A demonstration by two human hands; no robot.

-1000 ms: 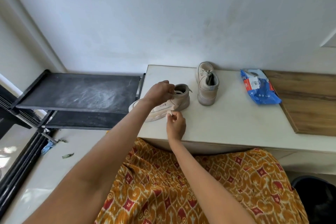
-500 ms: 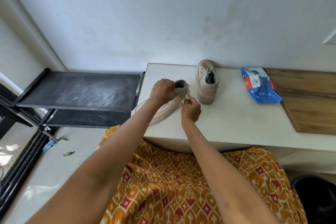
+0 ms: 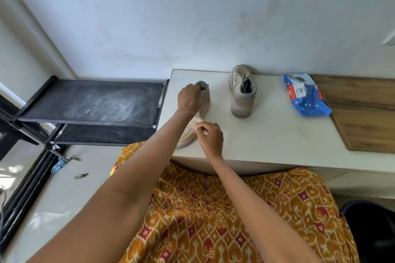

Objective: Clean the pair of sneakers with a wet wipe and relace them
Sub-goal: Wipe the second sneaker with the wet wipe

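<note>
Two beige sneakers stand on the white counter [image 3: 273,134]. The near sneaker [image 3: 203,102] lies at the counter's left front, toe toward me. My left hand [image 3: 189,97] grips its collar at the heel. My right hand [image 3: 210,137] pinches a small white wet wipe [image 3: 197,123] against the side of this sneaker, near the middle. My left forearm hides much of the shoe's toe. The second sneaker [image 3: 242,89] stands upright further back with its heel toward me, laces in place, untouched.
A blue wet-wipe pack [image 3: 305,96] lies to the right of the shoes, beside a wooden board [image 3: 363,113]. A black shoe rack [image 3: 92,102] stands left of the counter. A dark bin [image 3: 372,226] sits at the lower right. Patterned orange fabric covers my lap.
My right hand was at the shoe's side, went up to its heel, and has come back down along the side with the wipe. My left hand stays on the collar.
</note>
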